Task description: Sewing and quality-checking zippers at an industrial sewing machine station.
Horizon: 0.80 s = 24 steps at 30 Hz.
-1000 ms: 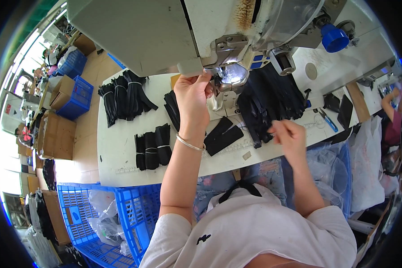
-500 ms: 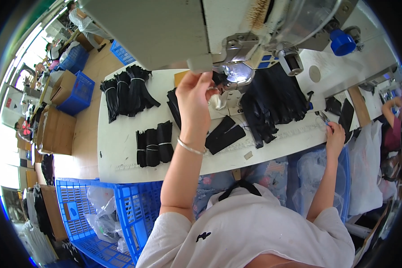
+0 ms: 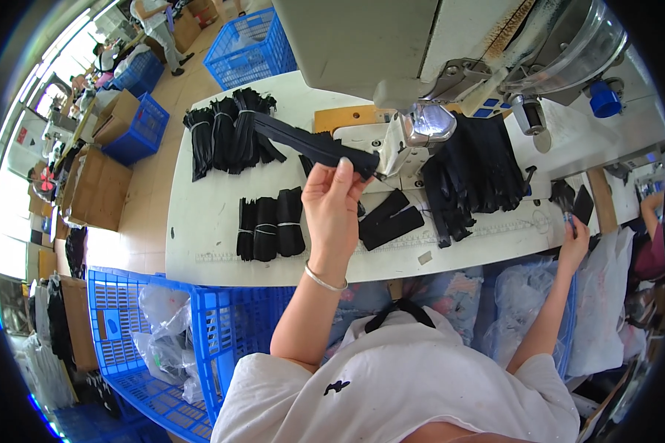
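Between the thumb and fingers of my left hand (image 3: 334, 203) is one end of a black zipper strip (image 3: 303, 140). It stretches up and left over the white table, left of the sewing machine's needle area (image 3: 425, 125). My right hand (image 3: 573, 242), at the table's right edge, is closed round a small metal-and-blue tool (image 3: 568, 215) that looks like thread snips; its tip is hard to see against dark pieces. Tied bundles of black strips (image 3: 224, 136) lie at the far left, with smaller bundles (image 3: 272, 229) nearer me. A wide stack of black strips (image 3: 476, 166) lies right of the needle.
The machine head (image 3: 362, 44) overhangs the table's far side. Two flat black pieces (image 3: 391, 220) lie near the table's front edge. A blue crate (image 3: 225, 340) with clear plastic bags stands at the lower left, another blue crate (image 3: 247, 46) beyond the table.
My left hand has drawn back from the needle area toward me, and the zipper strip now shows in it. My right hand has shifted slightly right, still holding the tool. The view has tilted.
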Available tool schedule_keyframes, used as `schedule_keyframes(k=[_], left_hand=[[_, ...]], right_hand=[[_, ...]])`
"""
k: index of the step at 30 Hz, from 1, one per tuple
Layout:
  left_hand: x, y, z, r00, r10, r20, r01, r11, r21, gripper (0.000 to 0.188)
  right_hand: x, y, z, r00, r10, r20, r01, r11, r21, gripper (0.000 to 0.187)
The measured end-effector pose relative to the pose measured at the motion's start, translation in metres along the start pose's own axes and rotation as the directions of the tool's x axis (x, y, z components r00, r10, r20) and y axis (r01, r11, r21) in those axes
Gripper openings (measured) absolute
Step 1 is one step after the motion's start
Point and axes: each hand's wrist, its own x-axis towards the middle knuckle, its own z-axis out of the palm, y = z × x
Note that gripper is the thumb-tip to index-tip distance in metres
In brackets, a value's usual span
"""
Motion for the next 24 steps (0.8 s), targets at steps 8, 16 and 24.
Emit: schedule_keyframes(k=[8, 16, 24], left_hand=[[-0.013, -0.022, -0.006, 0.955, -0.218, 0.199, 0.266, 0.929, -0.256, 0.004], [-0.012, -0.021, 0.001, 0.891, -0.327, 0.313, 0.436, 0.807, -0.398, 0.02], [-0.012, -0.019, 0.005, 0.912, -0.317, 0.26, 0.379, 0.894, -0.24, 0.017]], right_hand=[[-0.057, -0.176, -0.028, 0.904, 0.147, 0.402, -0.42, 0.48, 0.77, 0.033], [-0.045, -0.333, 0.006, 0.54, -0.317, 0.779, -0.818, 0.018, 0.574, 0.028], [-0.036, -0.343, 0.013, 0.612, -0.368, 0.7, -0.745, 0.028, 0.666, 0.016]])
